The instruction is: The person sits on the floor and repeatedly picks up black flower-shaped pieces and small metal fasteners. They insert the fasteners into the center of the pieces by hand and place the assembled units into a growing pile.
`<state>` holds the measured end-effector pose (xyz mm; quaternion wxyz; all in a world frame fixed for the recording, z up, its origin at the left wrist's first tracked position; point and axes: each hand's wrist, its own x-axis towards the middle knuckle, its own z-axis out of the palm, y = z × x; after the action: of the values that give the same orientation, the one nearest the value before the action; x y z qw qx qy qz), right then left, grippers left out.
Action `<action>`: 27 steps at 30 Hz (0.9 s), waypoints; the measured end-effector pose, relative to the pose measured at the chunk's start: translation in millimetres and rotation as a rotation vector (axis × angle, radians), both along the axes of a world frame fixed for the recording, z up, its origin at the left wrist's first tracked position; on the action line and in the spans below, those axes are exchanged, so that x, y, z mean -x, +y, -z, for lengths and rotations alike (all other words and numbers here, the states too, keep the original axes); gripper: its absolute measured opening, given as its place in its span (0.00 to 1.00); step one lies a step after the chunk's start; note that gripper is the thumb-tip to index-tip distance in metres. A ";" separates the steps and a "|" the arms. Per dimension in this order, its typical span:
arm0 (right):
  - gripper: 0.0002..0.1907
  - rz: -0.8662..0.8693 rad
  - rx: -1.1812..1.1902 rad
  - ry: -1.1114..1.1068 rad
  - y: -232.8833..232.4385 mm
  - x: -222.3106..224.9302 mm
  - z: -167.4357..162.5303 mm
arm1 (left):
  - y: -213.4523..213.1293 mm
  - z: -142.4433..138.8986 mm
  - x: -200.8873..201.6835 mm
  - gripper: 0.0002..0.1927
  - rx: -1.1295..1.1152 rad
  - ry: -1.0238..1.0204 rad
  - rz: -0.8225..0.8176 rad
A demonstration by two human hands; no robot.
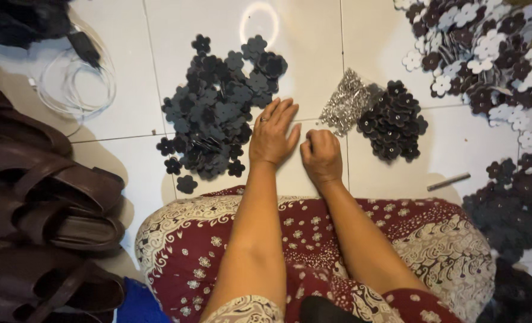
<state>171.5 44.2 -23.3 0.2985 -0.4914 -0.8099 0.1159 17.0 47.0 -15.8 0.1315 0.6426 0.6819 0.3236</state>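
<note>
One head-worn camera looks steeply down from close above the seated person's lap (313,239) onto the tiled floor (313,48). Both forearms enter from 6 o'clock, reaching toward 12. No second view.

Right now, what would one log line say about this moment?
left hand: flat, beside dark flower pile | right hand: fisted on tile floor | silver studs: heaped nearby

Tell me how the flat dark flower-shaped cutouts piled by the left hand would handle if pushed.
The flat dark flower-shaped cutouts look thin and light, so they would probably slide across the glossy white tiled floor. Loosely heaped, they would likely scatter. Being flat, they seem unlikely to roll.
</note>
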 end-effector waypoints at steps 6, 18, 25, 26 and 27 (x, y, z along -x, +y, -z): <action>0.07 0.026 0.021 -0.033 3.4 3.2 -0.4 | 35.8 -23.6 1.6 0.11 0.012 -0.055 -0.058; 0.06 0.017 0.052 -0.017 3.9 2.2 0.2 | 98.8 -60.7 57.0 0.25 0.233 0.159 -0.174; 0.06 0.030 0.044 -0.036 4.4 3.5 -2.7 | 43.8 -69.7 82.3 0.14 0.190 0.078 -0.248; 0.06 0.031 0.039 -0.041 4.4 3.5 -2.9 | 39.6 -74.1 84.5 0.14 0.198 0.055 -0.276; 0.06 0.033 0.040 -0.044 4.1 4.3 -2.6 | 35.9 -79.1 86.5 0.13 0.207 0.032 -0.303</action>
<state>167.1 48.3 -20.7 0.2725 -0.5131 -0.8056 0.1165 -69.5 82.9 63.3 0.1357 0.5208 0.8025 0.2576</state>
